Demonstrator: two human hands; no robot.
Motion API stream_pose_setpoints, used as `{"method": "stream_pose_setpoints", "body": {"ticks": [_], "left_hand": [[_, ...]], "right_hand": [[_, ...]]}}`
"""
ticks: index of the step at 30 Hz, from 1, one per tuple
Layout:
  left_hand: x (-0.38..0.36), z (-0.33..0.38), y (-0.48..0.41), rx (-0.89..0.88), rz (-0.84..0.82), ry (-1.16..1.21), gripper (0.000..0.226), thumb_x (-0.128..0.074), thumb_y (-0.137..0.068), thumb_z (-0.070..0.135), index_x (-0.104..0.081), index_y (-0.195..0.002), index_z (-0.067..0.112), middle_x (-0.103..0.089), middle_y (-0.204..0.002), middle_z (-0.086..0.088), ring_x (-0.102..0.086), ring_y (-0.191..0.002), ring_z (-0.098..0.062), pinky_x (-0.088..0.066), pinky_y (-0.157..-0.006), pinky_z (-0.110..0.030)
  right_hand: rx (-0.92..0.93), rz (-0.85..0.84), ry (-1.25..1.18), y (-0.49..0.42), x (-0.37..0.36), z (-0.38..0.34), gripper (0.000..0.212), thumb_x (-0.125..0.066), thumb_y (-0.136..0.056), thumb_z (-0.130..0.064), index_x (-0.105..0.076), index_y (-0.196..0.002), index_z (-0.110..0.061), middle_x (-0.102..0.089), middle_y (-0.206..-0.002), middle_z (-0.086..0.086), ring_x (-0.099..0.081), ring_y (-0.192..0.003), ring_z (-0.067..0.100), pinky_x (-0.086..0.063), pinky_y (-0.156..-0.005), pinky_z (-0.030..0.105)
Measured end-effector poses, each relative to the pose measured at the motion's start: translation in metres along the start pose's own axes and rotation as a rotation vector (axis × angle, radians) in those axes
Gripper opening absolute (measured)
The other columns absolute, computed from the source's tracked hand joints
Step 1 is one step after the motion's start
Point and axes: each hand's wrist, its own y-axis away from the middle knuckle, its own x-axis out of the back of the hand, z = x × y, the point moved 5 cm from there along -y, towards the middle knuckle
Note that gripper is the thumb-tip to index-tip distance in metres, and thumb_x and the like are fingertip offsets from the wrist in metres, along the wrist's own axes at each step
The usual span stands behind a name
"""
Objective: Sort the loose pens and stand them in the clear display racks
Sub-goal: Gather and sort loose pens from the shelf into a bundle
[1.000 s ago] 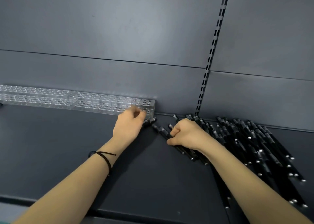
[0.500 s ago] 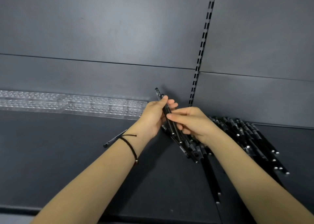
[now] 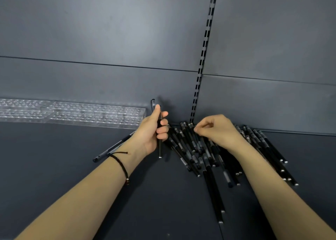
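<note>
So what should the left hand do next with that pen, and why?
Probably carry the black pen left and stand it in the clear rack: the left hand grips it upright beside the rack's end, and no pens stand there yet.

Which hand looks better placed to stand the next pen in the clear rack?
Left. The left hand grips a pen roughly upright, beside the end of the clear rack. The right hand is farther off, over the pile of loose pens.
</note>
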Motion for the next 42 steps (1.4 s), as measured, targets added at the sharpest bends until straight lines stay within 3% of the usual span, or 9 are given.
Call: {"method": "stream_pose_setpoints", "body": {"ticks": [3,9,21,26,30,34,37,39,42], "left_hand": [[0.006,0.002,0.0,-0.019,0.038,-0.025,0.029,-0.049,-0.1,0.038,-0.056,-0.086,0.014,-0.038,-0.055,0.006,-0.027,-0.037,-0.004,-0.018,-0.033,-0.015],[0.008,-0.002,0.002,0.001,0.062,0.035,0.028,-0.056,-0.098,0.032,-0.055,-0.078,0.012,-0.042,-0.059,0.003,-0.035,-0.04,-0.005,-0.024,-0.033,-0.015],[0.016,0.003,0.001,-0.031,0.173,0.081,0.028,-0.054,-0.099,0.027,-0.057,-0.076,0.011,-0.056,-0.059,0.0,-0.048,-0.042,-0.007,-0.033,-0.035,-0.017],[0.018,0.001,0.001,-0.047,0.202,0.113,0.024,-0.049,-0.102,0.025,-0.06,-0.089,0.008,-0.068,-0.079,-0.005,-0.066,-0.064,-0.011,-0.048,-0.051,-0.019],[0.013,0.0,0.002,-0.049,0.178,0.157,0.025,-0.045,-0.103,0.025,-0.061,-0.095,0.007,-0.071,-0.093,-0.009,-0.069,-0.082,-0.016,-0.054,-0.064,-0.024],[0.004,-0.006,0.004,-0.015,0.073,0.141,0.028,-0.045,-0.103,0.025,-0.063,-0.101,0.003,-0.071,-0.101,-0.013,-0.069,-0.091,-0.022,-0.056,-0.078,-0.031],[-0.005,-0.009,0.007,-0.007,-0.048,0.06,0.031,-0.045,-0.102,0.026,-0.064,-0.108,0.002,-0.07,-0.112,-0.015,-0.068,-0.099,-0.023,-0.055,-0.087,-0.035],[-0.01,-0.01,0.01,-0.033,-0.095,0.017,0.029,-0.045,-0.102,0.026,-0.063,-0.107,0.005,-0.071,-0.113,-0.012,-0.069,-0.099,-0.021,-0.055,-0.086,-0.036],[-0.011,-0.007,0.009,-0.077,-0.093,0.007,0.024,-0.044,-0.103,0.026,-0.059,-0.099,0.009,-0.072,-0.111,-0.011,-0.068,-0.107,-0.022,-0.054,-0.086,-0.036]], "right_hand": [[0.086,-0.106,0.121,0.006,-0.021,-0.009,0.009,-0.078,-0.078,-0.026,-0.074,-0.07,-0.026,-0.064,-0.061,-0.016,-0.055,-0.057,-0.008,-0.038,-0.055,0.006],[0.047,-0.197,0.282,0.013,-0.043,-0.016,0.021,-0.079,-0.071,-0.045,-0.069,-0.071,-0.027,-0.059,-0.064,-0.014,-0.057,-0.064,0.004,-0.052,-0.068,0.031],[0.081,-0.203,0.426,0.026,-0.048,-0.028,0.016,-0.075,-0.075,-0.043,-0.067,-0.069,-0.03,-0.058,-0.06,-0.015,-0.054,-0.061,0.0,-0.04,-0.058,0.023],[-0.069,-0.107,-0.116,0.022,-0.037,-0.024,0.008,-0.079,-0.076,-0.024,-0.075,-0.071,-0.019,-0.06,-0.049,-0.017,-0.054,-0.048,-0.006,-0.042,-0.054,0.015],[-0.225,-0.133,-0.556,0.023,-0.03,-0.02,0.015,-0.075,-0.082,-0.019,-0.075,-0.088,-0.005,-0.074,-0.073,0.008,-0.069,-0.06,0.013,-0.055,-0.056,0.023],[-0.215,-0.095,-0.628,0.017,-0.036,-0.014,0.019,-0.078,-0.079,-0.024,-0.076,-0.09,-0.008,-0.075,-0.088,0.016,-0.073,-0.084,0.031,-0.06,-0.08,0.042],[-0.165,-0.117,-0.621,0.017,-0.042,-0.017,0.016,-0.076,-0.082,-0.023,-0.077,-0.088,-0.008,-0.072,-0.074,0.006,-0.069,-0.066,0.019,-0.056,-0.061,0.028],[-0.147,-0.116,-0.578,0.018,-0.048,-0.017,0.014,-0.074,-0.084,-0.021,-0.076,-0.085,-0.007,-0.06,-0.063,-0.001,-0.052,-0.052,0.008,-0.04,-0.046,0.02],[-0.114,-0.152,-0.541,0.017,-0.05,-0.021,0.011,-0.073,-0.085,-0.02,-0.076,-0.084,-0.01,-0.058,-0.063,-0.004,-0.049,-0.051,0.005,-0.036,-0.044,0.019]]}}
